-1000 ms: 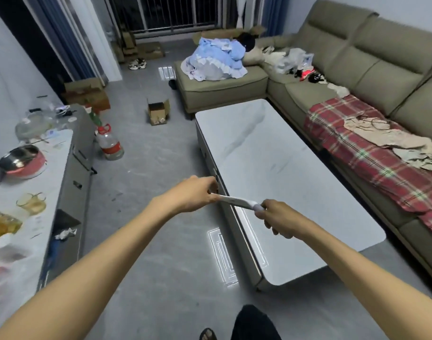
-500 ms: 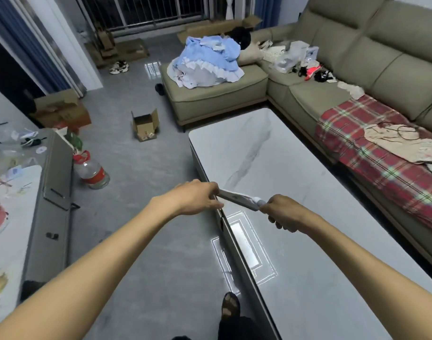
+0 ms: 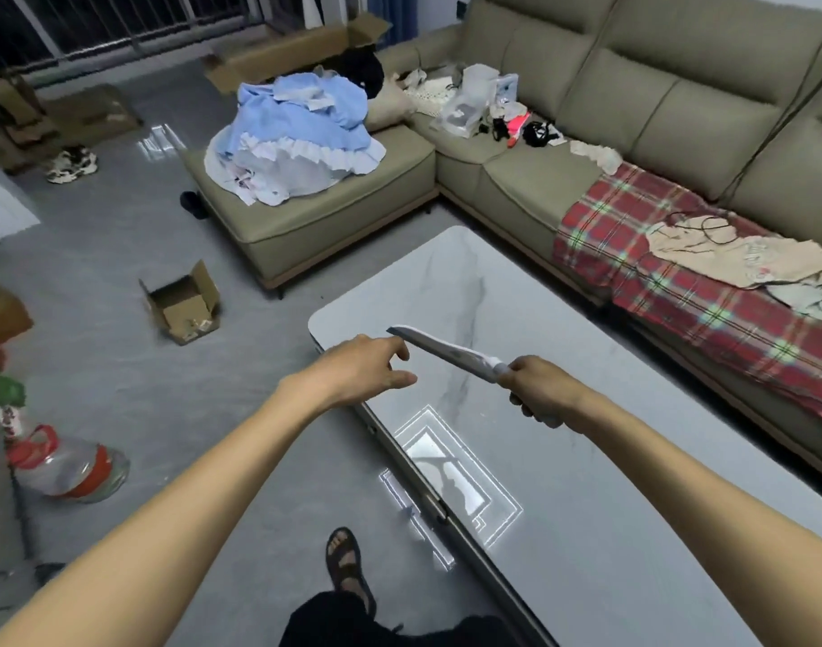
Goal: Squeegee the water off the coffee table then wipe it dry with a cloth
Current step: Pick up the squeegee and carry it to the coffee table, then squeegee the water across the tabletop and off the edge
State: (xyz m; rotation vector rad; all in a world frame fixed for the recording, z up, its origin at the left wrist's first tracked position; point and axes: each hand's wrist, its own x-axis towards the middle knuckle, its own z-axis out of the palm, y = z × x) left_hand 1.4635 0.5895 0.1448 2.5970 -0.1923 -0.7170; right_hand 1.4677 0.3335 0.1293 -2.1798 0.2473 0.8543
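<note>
The right grip [image 3: 535, 389] clasps the squeegee [image 3: 446, 352] handle, blade over the marble surface [image 3: 586, 506]. The left grip [image 3: 358, 371] is released, just beside the blade. A sofa [image 3: 516, 179] flanks the surface; a cardboard box [image 3: 185, 305] lies on the floor [image 3: 120, 375].

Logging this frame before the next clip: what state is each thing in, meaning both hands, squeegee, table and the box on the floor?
Right hand: grips the squeegee by its handle.
Left hand: open, fingers by the blade tip; contact unclear.
Squeegee: held slanted over the coffee table.
Coffee table: glossy, reflecting a light; water not discernible.
Cardboard box: on the floor, flaps open.
</note>
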